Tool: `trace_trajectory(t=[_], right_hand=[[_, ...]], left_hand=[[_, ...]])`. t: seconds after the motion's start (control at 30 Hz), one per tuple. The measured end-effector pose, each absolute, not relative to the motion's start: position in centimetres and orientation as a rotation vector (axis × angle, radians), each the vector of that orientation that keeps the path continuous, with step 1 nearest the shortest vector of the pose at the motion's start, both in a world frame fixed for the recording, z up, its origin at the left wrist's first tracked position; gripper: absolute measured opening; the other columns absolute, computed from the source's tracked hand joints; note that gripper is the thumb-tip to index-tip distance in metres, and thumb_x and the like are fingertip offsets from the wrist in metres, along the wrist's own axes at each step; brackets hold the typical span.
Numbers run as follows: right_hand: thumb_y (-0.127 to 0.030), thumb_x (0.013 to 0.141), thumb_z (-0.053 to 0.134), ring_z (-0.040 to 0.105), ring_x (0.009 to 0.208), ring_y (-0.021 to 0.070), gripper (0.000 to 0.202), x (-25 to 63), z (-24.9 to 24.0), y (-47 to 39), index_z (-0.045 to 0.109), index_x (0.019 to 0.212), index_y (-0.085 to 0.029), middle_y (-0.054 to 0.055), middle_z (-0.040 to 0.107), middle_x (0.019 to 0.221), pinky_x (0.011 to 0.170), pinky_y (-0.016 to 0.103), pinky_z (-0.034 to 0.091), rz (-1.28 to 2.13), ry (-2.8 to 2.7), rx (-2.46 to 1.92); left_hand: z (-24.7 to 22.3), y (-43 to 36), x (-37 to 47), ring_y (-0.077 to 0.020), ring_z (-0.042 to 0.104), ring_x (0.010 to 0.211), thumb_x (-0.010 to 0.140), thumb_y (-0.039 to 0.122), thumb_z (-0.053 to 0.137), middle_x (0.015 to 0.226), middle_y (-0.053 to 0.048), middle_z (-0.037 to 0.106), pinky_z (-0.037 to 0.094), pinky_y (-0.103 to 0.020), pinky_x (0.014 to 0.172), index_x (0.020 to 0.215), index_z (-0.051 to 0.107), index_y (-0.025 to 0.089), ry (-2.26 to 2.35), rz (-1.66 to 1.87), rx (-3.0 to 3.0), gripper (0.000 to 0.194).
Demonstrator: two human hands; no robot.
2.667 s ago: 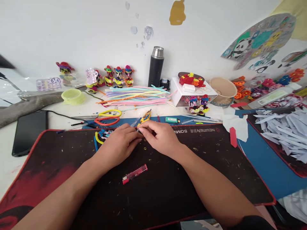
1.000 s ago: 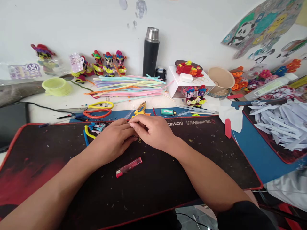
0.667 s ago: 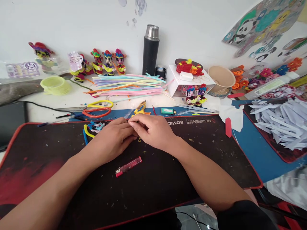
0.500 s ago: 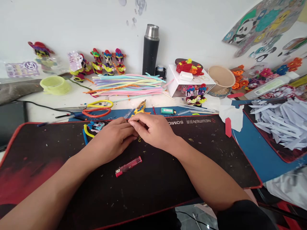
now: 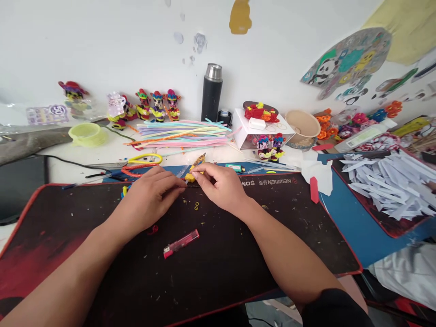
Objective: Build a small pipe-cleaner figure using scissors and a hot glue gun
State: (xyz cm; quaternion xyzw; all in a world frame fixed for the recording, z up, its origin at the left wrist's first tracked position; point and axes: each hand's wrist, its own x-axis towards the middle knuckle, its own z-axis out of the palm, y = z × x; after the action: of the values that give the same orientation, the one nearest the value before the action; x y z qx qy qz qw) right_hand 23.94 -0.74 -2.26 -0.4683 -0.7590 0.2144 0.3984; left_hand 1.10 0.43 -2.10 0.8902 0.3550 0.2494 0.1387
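Observation:
My left hand (image 5: 151, 193) is closed in a pinch above the dark desk mat (image 5: 218, 268). A tiny pale tip shows at its fingertips, too small to name. My right hand (image 5: 221, 185) is also pinched, its fingertips just apart from the left ones; what it holds, if anything, cannot be made out. Just behind both hands lies a yellow glue gun (image 5: 189, 176), partly covered by the right fingers. A pink lighter (image 5: 181, 243) rests on the mat nearer to me. Small yellow rings (image 5: 196, 205) and a red curl (image 5: 153, 230) lie between.
Behind the mat are scissors (image 5: 145, 159), a bundle of pipe cleaners (image 5: 184, 134), a black thermos (image 5: 211, 93) and several small figures (image 5: 157, 106). A white box (image 5: 242, 132) and a green lighter-like object (image 5: 235, 168) stand right of them. Paper strips (image 5: 391, 181) pile up at far right.
The view has tilted up slightly. My hands, which were touching, have drawn a little apart. The blue figure piece beside my left hand is now mostly covered by it.

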Motion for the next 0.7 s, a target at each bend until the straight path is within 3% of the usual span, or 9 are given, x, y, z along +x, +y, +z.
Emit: trace_trajectory(t=[0.2,0.37,0.7], right_hand=[[-0.038,0.104,0.061,0.055,0.059,0.0127,0.025,24.8,-2.2,-0.2,0.079,0.103,-0.020,-0.002,0.067,0.070,0.061,0.025,0.041,0.575,-1.779,-1.267],[-0.039,0.102,0.062,0.050,0.057,0.0126,0.025,24.9,-2.8,0.1,0.079,0.102,-0.020,-0.003,0.060,0.064,0.059,0.025,0.039,0.624,-1.699,-1.272],[-0.038,0.103,0.059,0.056,0.056,0.0149,0.026,23.4,-2.0,-1.8,0.078,0.101,-0.021,-0.001,0.068,0.068,0.057,0.027,0.040,0.611,-1.769,-1.286]], left_hand=[[-1.7,0.9,0.6,-0.0296,0.065,0.092,0.104,0.039,0.056,0.090,-0.007,0.078,0.049,-0.042,0.086,0.097,0.076,0.023,1.209,0.888,2.479,0.027],[-1.8,1.3,0.2,-0.0290,0.067,0.093,0.103,0.036,0.056,0.091,-0.007,0.078,0.050,-0.041,0.086,0.096,0.076,0.022,1.247,0.955,2.440,0.025],[-0.8,2.8,-2.8,-0.0290,0.067,0.088,0.096,0.038,0.057,0.087,-0.007,0.077,0.052,-0.040,0.080,0.093,0.076,0.023,1.567,1.167,2.255,0.025]])
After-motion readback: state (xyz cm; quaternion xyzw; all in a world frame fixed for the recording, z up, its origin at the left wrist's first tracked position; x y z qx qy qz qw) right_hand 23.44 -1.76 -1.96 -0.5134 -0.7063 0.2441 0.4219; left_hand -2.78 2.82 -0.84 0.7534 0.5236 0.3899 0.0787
